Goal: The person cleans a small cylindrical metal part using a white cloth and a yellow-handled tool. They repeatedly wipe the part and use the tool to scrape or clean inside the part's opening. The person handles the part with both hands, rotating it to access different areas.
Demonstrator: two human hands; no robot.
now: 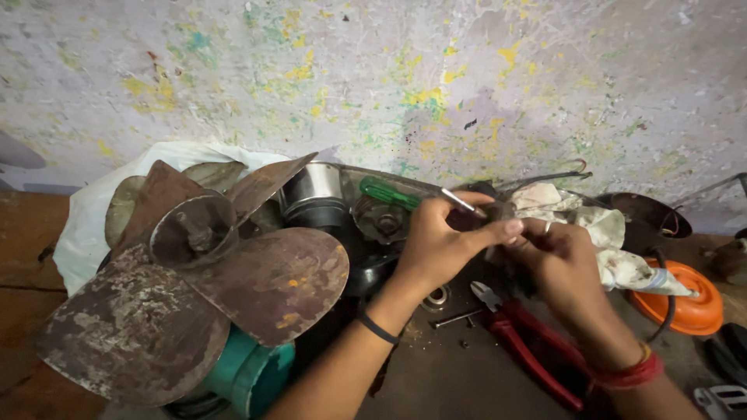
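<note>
Pinching a green-handled screwdriver between closed fingers, the left hand sets its tip at a small dark part gripped tight in the right hand. Probably a fastener is being worked; next, steady turning pressure. Below lie red pliers; left, a rusty fan blade.

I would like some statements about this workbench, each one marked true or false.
1. The left hand holds a screwdriver with a green handle. True.
2. The pliers have blue handles. False: they are red.
3. The rusty fan blades lie left of both hands. True.
4. The right hand holds the pliers. False: they lie on the table.
</note>
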